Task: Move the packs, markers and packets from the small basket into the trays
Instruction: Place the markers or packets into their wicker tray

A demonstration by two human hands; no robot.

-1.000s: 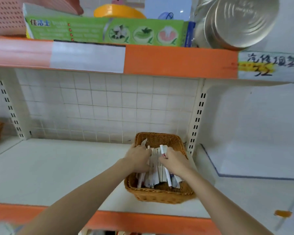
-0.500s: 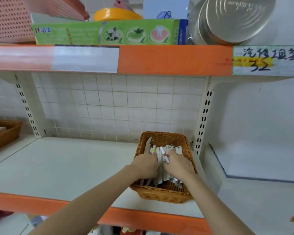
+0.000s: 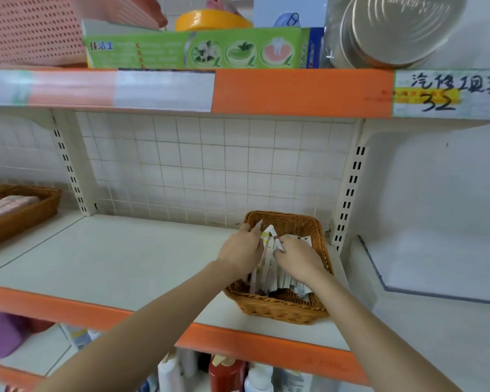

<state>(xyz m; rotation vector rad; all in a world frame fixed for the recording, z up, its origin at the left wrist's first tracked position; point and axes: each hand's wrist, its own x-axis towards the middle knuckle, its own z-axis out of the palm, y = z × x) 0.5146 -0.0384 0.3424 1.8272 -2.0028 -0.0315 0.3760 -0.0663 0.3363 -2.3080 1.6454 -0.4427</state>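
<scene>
A long white shelf (image 3: 102, 261) with an orange front edge fills the middle of the view, and another shelf (image 3: 294, 89) hangs over it with a green box (image 3: 193, 49), a pink holey basket (image 3: 34, 29) and shiny round tins (image 3: 393, 26). At about nine o'clock, well apart from the hands, sits a brown tray (image 3: 26, 216) with pink flat things inside. At about five o'clock from the middle sits the small basket (image 3: 280, 306), close to the shelf's front edge. A bunch of white packets (image 3: 269, 267) stands up in it, and the small parts blur together, so markers and packs cannot be told apart. The left hand (image 3: 239, 251) has its fingers curled round one side of the bunch, and the right hand (image 3: 297, 258) curls round the other side, with fingertips pinching a thin piece near the top. The things have not left the basket yet. The bunch is loose and thin, so some pieces could slip out and fall when it is lifted. The basket is near the edge, so a hard pull could tip it onto the bottles (image 3: 227, 374) on the lower shelf at six o'clock. The upper shelf is low, so a high lift could bump it. The way along the shelf toward the tray looks open.
</scene>
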